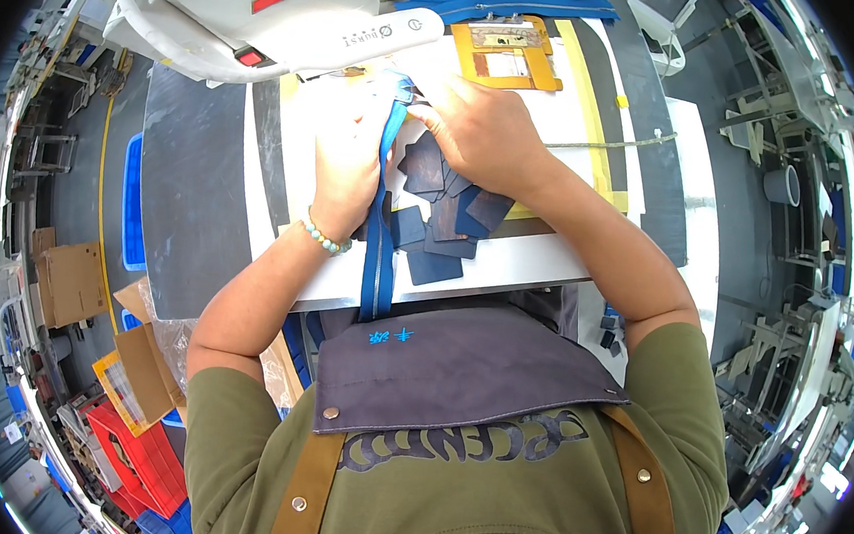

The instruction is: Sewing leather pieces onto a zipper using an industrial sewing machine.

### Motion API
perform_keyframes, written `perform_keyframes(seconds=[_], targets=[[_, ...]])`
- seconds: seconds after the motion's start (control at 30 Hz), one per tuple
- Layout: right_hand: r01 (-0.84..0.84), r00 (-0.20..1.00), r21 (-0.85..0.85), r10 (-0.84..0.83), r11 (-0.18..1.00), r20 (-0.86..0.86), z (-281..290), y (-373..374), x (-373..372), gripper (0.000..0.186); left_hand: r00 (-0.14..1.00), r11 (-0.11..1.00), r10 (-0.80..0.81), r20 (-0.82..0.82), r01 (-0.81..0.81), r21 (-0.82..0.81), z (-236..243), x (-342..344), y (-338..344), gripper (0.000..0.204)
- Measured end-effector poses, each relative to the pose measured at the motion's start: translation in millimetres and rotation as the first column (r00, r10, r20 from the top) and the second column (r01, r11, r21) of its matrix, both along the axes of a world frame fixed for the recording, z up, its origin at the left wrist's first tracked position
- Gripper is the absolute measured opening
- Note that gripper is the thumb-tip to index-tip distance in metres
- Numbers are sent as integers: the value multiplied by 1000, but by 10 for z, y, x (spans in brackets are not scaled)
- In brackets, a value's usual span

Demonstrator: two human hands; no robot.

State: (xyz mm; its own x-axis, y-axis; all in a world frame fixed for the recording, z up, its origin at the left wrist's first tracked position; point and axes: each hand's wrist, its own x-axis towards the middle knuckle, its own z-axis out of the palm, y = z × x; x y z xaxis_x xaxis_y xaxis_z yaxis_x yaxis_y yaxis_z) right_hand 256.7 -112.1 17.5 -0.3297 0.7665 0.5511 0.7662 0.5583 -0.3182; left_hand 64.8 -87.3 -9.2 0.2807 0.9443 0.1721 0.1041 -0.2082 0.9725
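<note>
A long blue zipper strip (378, 263) runs from beneath the white sewing machine (197, 8) down over the table's front edge. My left hand (348, 150) lies along the left of the strip, fingers closed on it near the needle area; its fingertips are washed out by glare. My right hand (477, 135) pinches the strip's upper end from the right, with thumb and forefinger together. Just right of the strip, under and below my right hand, lies a loose spread of several dark blue square pieces (432, 262).
A yellow-orange template frame (549, 54) lies behind my right hand, with more blue zippers (508, 2) at the back. A thin cord crosses the table's right. A blue bin (133, 204), cardboard boxes (70, 279) and a red crate (136, 455) stand at left, a bucket (783, 185) at right.
</note>
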Motion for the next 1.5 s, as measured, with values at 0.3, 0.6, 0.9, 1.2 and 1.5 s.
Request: perform_keyframes(seconds=[0.3, 0.6, 0.9, 1.2, 1.5], targets=[[48, 999, -39, -48, 998, 6, -73, 18, 12, 16, 932, 956, -86, 352, 177, -236, 59, -13, 1, 17], [118, 993, -32, -118, 992, 18, -21, 34, -62, 25, 938, 970, -54, 344, 131, -204, 206, 15, 30, 18], [73, 997, 102, -74, 992, 7, -110, 57, -82, 17, 910, 957, -80, 407, 184, -223, 76, -33, -12, 13], [188, 981, -97, -182, 977, 63, -100, 210, 242, 24, 915, 890, -142, 377, 285, -356, 186, -71, -10, 20], [157, 962, -72, -169, 985, -215, 92, 148, 309, 48, 896, 920, -23, 444, 193, -342, 172, 44, 26, 28]])
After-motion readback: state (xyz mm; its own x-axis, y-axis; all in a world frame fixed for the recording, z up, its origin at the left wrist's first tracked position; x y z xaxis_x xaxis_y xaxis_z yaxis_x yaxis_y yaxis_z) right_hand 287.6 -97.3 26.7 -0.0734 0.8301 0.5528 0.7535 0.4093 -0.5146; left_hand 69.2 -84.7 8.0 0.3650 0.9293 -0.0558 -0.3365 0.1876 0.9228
